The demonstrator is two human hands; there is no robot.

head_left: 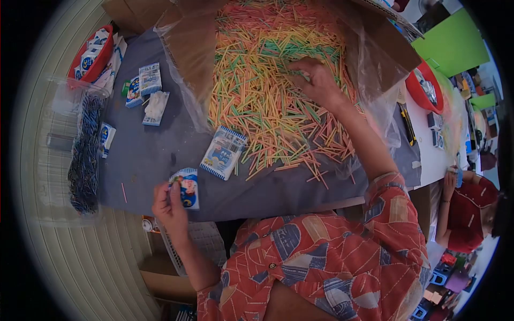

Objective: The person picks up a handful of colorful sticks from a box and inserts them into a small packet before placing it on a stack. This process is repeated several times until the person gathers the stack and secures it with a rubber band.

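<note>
My left hand (170,206) pinches a blue and white packet (188,188) at the table's front left edge. Over the large heap of thin pink, yellow and green sticks (262,96) is my right hand (313,77), its fingers curled down at the sticks; what lies between them is too small to make out. A bigger blue and white packet (224,152) lies flat between my hands, at the heap's lower left edge. Further left on the grey cloth are several small packets (150,78).
Cardboard flaps and clear plastic (184,69) flank the heap. At far left are a red basket (110,51) and a clear tray of dark strands (85,155). A second red basket (435,101) and a yellow-black cutter (408,125) lie right. Another person (466,214) sits at far right.
</note>
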